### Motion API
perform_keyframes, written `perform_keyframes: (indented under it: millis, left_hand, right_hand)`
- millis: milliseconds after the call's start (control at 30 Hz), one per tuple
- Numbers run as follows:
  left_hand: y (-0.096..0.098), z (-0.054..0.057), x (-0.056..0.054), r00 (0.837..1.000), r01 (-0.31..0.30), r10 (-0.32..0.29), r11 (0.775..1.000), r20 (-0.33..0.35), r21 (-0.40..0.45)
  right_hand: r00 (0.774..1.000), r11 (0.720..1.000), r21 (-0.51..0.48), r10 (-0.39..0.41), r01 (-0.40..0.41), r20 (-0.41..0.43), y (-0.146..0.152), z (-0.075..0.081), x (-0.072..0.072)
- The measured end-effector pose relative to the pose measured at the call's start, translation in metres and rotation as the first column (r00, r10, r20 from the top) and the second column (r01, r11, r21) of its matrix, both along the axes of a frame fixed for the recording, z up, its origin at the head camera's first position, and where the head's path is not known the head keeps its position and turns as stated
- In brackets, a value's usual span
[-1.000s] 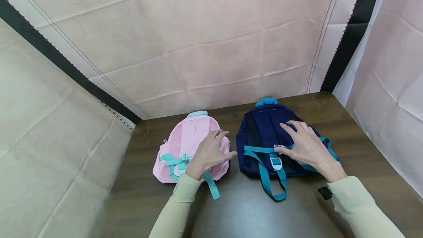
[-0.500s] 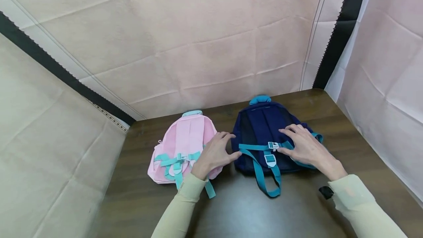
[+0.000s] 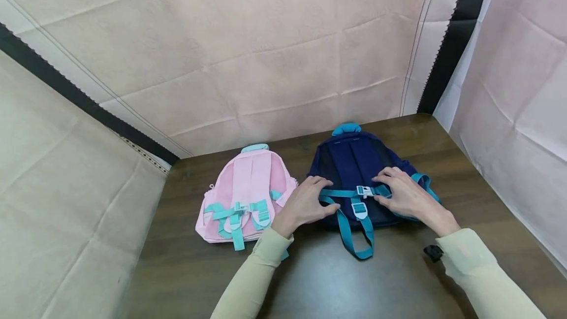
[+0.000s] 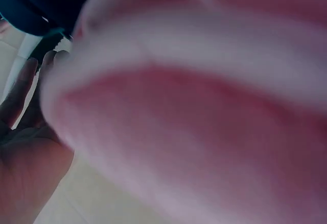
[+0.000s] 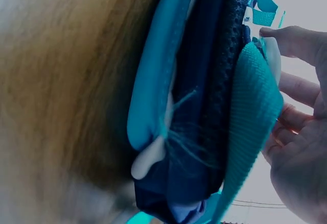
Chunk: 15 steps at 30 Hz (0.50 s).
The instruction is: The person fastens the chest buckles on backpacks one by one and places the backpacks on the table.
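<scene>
A dark navy backpack [image 3: 354, 156] lies on the table with its strap side up. A teal strap [image 3: 338, 193] with a white buckle [image 3: 365, 191] crosses it. My right hand [image 3: 405, 196] is over its right half, thumb tip close to the buckle and fingers spread around the strap. In the right wrist view, the thumb [image 5: 291, 43] is beside the teal webbing [image 5: 253, 101]. My left hand [image 3: 307, 206] reaches to the backpack's left edge, thumb and fingers apart on either side of the strap. The left wrist view is mostly filled by blurred pink fabric [image 4: 179, 122].
A pink backpack [image 3: 250, 176] with mint straps [image 3: 236, 218] lies left of the navy one, partly behind the left wrist. Both are on a brown wooden table [image 3: 177, 260]. Pale cloth walls [image 3: 283, 53] rise at the back and sides.
My left hand has moved right, from over the pink backpack to the navy backpack's left edge. My right hand stays by the buckle, its thumb now closer to it. The view has shifted slightly.
</scene>
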<state>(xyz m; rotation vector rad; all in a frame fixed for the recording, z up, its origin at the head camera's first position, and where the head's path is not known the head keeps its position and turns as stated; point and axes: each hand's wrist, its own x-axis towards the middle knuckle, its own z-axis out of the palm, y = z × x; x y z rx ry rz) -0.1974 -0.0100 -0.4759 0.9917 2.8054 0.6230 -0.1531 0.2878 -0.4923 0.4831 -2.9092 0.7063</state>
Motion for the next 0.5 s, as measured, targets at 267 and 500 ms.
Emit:
perform_keyframes:
  millis: [267,500]
  left_hand:
    - [0.022,-0.005,0.001,0.999,0.026,-0.026,0.999,-0.018,-0.035]
    - [0.042,-0.008,0.003,0.999,0.037,-0.039,0.997,-0.038,-0.069]
  right_hand:
    - [0.998,1.000,-0.022,0.002,-0.001,0.061,0.000,-0.001,-0.002]
    - [0.998,0.999,-0.035,0.012,-0.010,0.065,-0.003,-0.006,-0.006]
